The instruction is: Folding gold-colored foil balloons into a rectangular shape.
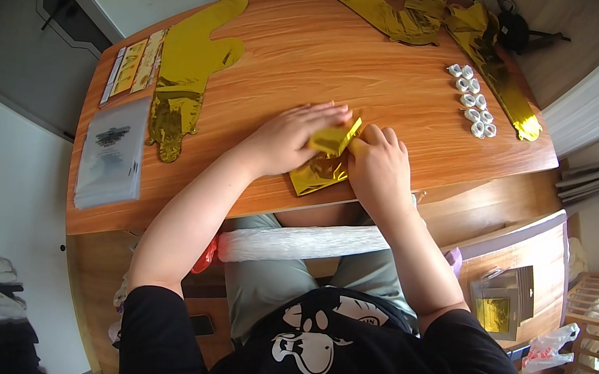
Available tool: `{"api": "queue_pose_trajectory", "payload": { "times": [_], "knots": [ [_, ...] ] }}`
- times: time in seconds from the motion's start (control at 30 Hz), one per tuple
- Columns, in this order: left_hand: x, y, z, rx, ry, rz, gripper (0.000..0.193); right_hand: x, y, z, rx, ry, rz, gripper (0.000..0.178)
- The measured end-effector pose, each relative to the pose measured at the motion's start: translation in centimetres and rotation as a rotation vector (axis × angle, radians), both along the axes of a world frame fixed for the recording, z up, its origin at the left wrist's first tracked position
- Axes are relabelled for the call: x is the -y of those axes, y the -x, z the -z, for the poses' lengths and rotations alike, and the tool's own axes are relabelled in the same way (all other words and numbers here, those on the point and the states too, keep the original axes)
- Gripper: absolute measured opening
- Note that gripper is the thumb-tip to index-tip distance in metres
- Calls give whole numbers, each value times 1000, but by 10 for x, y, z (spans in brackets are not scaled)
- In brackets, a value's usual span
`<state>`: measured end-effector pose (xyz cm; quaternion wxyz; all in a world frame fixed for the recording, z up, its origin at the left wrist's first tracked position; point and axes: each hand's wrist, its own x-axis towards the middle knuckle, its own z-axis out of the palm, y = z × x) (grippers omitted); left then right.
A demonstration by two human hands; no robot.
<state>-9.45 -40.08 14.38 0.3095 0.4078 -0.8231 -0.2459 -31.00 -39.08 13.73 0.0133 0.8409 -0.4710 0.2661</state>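
On the table's near edge lies a folded gold foil balloon, flat and shiny, with one folded flap standing up. My right hand is closed, its thumb and fingers pinching the foil's right side. My left hand rests on the left side of the foil, fingers stretched out toward the raised flap. Part of the foil is hidden under the hands. Another flat gold foil balloon lies at the table's left, and more gold foil is spread along the far edge.
Several small white rolls stand in rows at the right of the table. Clear plastic bags and printed cards lie at the left. A white plastic-wrapped roll crosses my lap. A cardboard box stands at the right.
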Motion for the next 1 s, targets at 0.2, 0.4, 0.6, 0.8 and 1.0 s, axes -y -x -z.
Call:
{"api": "queue_pose_trajectory", "payload": {
  "times": [0.2,0.4,0.6,0.8,1.0],
  "knots": [
    [-2,2,-3,335,77,-9,66,-4,18,-7,192,-116,-112,18],
    [3,1,-1,347,47,-14,59,-22,37,-13,431,-220,-59,26],
    [2,0,-2,381,67,7,64,-19,33,-4,388,-161,-2,23],
    [2,-3,0,470,131,58,68,-17,33,3,333,-8,-25,20],
    [4,-3,3,454,128,78,73,-18,40,6,234,25,-121,17]
  ]
}}
